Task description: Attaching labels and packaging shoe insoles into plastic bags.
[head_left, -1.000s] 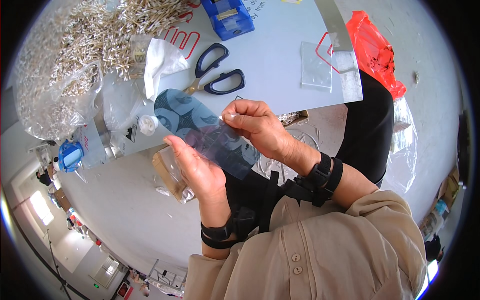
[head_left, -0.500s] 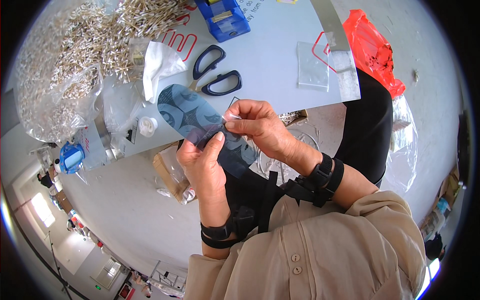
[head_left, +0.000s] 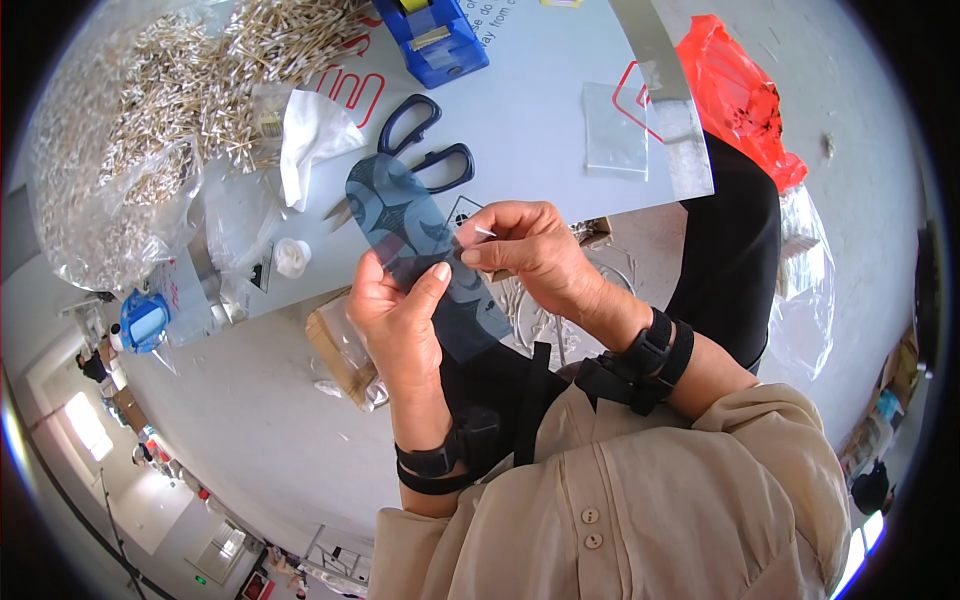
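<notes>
A translucent blue-grey patterned plastic sheet (head_left: 400,215) with a rounded far end slants between my hands, beyond the table's near edge at its lower part. My left hand (head_left: 397,320) grips its left side, thumb on top. Close beside, my right hand (head_left: 535,258) is closed in a pinch at the sheet's right edge; a small whitish, clear-looking strip (head_left: 484,232) shows at its fingertips. Whether that strip belongs to the sheet I cannot tell. Dark blue-handled scissors (head_left: 452,168) lie on the table just past the sheet, which partly covers them.
A large heap of cotton swabs (head_left: 180,90) in clear plastic fills the table's far left. A blue tape dispenser (head_left: 445,55), a white-and-clear pouch (head_left: 310,140), a white roll (head_left: 291,257) and a flat clear bag (head_left: 615,130) also lie there. A red bag (head_left: 735,110) is at right.
The sheet's rounded end has shifted right and uncovered part of the scissors' blades. My right hand has drawn slightly right, and the whitish strip at its fingertips now points differently.
</notes>
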### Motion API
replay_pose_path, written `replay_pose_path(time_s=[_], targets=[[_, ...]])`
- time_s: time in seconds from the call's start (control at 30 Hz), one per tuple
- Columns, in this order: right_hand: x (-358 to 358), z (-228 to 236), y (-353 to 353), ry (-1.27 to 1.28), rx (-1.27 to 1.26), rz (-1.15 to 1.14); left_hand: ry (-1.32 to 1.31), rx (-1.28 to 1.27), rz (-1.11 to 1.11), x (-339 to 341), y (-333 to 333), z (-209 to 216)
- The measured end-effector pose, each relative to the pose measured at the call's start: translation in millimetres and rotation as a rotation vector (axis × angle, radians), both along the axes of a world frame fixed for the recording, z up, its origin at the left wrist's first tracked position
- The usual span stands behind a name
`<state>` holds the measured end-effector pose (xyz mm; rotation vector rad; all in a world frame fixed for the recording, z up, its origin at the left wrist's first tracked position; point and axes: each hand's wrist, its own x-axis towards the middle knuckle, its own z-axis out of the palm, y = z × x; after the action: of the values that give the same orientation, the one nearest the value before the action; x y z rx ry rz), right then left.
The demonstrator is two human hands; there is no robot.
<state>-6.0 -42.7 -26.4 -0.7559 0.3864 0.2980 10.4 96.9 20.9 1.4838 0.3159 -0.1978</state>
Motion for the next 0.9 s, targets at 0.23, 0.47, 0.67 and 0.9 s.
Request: replay_pose_path(time_s=[0.23,0.47,0.67,0.9], targets=[[-1.6,-1.5,-8.1,0.066,0.005,0.031,-0.046,0.046,0.000,-2.5,-8.9,-0.8],[-5.5,-3.4,-10.8,0.050,0.059,0.005,-0.212,0.270,-0.034,-3.9,-11.1,-9.1],[-6.6,-6.8,-11.6,0.083,0.014,-0.026,-0.223,0.243,-0.070,-4.5,-19.4,-5.4],[-6.3,-3.0,-13.1,0.144,-0.032,-0.041,-0.306,0.348,-0.120,-4.5,-19.6,-7.1]])
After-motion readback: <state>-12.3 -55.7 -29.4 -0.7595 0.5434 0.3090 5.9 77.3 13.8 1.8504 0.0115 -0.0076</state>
